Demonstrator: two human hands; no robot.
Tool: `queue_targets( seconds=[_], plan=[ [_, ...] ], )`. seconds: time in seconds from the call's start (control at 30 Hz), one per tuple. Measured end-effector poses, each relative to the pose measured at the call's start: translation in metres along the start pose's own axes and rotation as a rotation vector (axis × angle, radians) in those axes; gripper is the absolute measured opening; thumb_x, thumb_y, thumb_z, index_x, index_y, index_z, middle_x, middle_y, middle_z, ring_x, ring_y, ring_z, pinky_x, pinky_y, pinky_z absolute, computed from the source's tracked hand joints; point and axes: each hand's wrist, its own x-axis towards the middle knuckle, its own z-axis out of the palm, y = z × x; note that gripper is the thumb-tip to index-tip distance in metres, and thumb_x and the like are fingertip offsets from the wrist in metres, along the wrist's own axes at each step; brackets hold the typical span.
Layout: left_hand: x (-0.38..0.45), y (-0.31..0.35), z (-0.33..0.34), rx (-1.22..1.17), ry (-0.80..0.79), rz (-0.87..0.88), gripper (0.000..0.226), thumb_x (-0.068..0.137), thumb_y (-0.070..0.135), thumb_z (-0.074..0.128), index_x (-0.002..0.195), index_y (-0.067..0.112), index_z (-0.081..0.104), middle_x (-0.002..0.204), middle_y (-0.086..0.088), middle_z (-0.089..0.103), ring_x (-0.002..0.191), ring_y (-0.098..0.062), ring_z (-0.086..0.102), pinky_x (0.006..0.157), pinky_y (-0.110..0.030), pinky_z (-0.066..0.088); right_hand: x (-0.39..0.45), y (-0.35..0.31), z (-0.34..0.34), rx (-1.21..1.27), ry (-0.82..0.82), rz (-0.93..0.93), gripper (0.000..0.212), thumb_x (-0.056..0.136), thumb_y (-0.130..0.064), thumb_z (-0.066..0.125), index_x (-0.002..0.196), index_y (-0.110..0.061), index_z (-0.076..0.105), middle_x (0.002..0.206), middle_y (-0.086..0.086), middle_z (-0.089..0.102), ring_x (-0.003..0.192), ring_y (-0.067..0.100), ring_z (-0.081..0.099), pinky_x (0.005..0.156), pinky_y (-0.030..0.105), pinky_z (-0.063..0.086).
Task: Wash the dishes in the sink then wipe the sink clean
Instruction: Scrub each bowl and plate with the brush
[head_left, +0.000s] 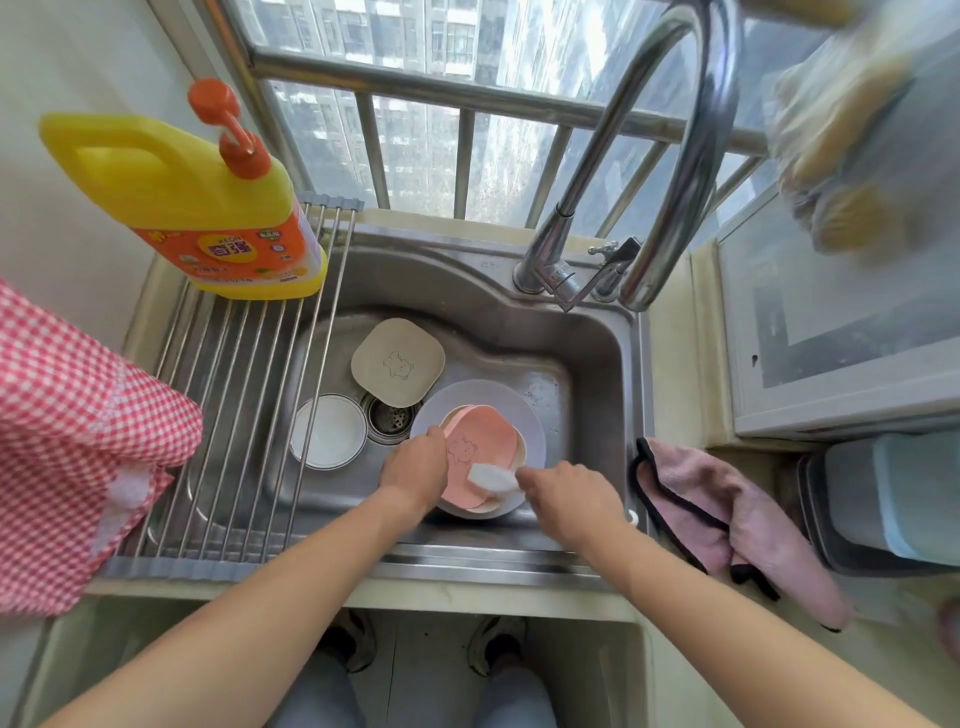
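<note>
In the steel sink (587, 364), my left hand (413, 470) grips the left edge of a pink plate (480, 447) with a bear drawing. It lies on a beige plate, stacked on a pale lilac round plate (488, 402). My right hand (569, 493) holds a white sponge (491, 478) against the pink plate's lower right part. A beige square plate (397, 361) leans at the back of the basin. A white bowl (328, 430) sits left of the drain (387, 418).
A roll-up drying rack (244, 415) covers the sink's left side, with a yellow detergent bottle (208, 208) at its back. A red checked cloth (67, 441) hangs at the left. A pink rag (727, 519) lies on the right counter. The faucet (675, 156) arches over the back right.
</note>
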Motion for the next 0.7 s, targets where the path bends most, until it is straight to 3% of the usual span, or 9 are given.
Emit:
queue_targets(
  seconds=[0.13, 0.3, 0.37, 0.5, 0.6, 0.7],
  plan=[
    [-0.001, 0.002, 0.001, 0.019, -0.005, -0.003, 0.025, 0.096, 0.002, 0.038, 0.118, 0.006, 0.05, 0.112, -0.015, 0.07, 0.105, -0.038, 0.066, 0.084, -0.042, 0.05, 0.0, 0.002, -0.004, -0.064, 0.048, 0.022, 0.05, 0.093, 0.0, 0.046, 0.136, -0.026, 0.041, 0.1, 0.008, 0.063, 0.089, 0.035, 0.064, 0.063, 0.039, 0.036],
    [0.001, 0.0, 0.003, 0.0, 0.002, -0.002, 0.025, 0.096, 0.002, 0.038, 0.118, 0.005, 0.05, 0.112, -0.017, 0.07, 0.104, -0.039, 0.066, 0.082, -0.044, 0.05, -0.005, -0.008, 0.007, 0.152, -0.048, 0.033, 0.019, 0.099, -0.02, 0.048, 0.115, -0.027, 0.055, 0.099, 0.011, 0.066, 0.089, 0.037, 0.064, 0.07, 0.04, 0.049],
    [0.001, -0.001, 0.003, 0.004, 0.005, -0.002, 0.025, 0.096, 0.002, 0.038, 0.118, 0.005, 0.05, 0.112, -0.016, 0.069, 0.105, -0.039, 0.066, 0.082, -0.044, 0.05, 0.002, 0.004, 0.004, 0.098, 0.01, 0.074, 0.021, 0.1, -0.02, 0.047, 0.118, -0.029, 0.053, 0.098, 0.01, 0.065, 0.09, 0.037, 0.065, 0.066, 0.038, 0.042],
    [-0.002, 0.001, 0.005, 0.002, -0.004, -0.026, 0.025, 0.096, 0.002, 0.038, 0.119, 0.005, 0.05, 0.114, -0.017, 0.069, 0.106, -0.039, 0.065, 0.084, -0.043, 0.05, -0.001, -0.001, 0.004, -0.036, 0.045, 0.047, 0.05, 0.095, -0.002, 0.047, 0.136, -0.028, 0.039, 0.092, 0.006, 0.058, 0.08, 0.034, 0.06, 0.062, 0.039, 0.037],
    [-0.001, 0.001, 0.006, 0.001, -0.001, -0.029, 0.025, 0.096, 0.002, 0.038, 0.118, 0.005, 0.05, 0.114, -0.017, 0.068, 0.107, -0.039, 0.065, 0.085, -0.043, 0.05, -0.012, -0.017, 0.013, 0.03, -0.024, 0.009, 0.038, 0.095, -0.006, 0.046, 0.128, -0.025, 0.044, 0.084, 0.006, 0.049, 0.073, 0.034, 0.048, 0.063, 0.039, 0.039],
    [0.002, -0.002, 0.005, 0.013, -0.002, -0.012, 0.024, 0.096, 0.002, 0.037, 0.116, 0.005, 0.05, 0.113, -0.017, 0.069, 0.106, -0.039, 0.065, 0.084, -0.043, 0.05, -0.004, -0.01, 0.013, 0.006, -0.006, 0.008, 0.034, 0.097, -0.009, 0.046, 0.126, -0.027, 0.045, 0.086, 0.007, 0.053, 0.078, 0.035, 0.054, 0.064, 0.039, 0.038]
  ],
)
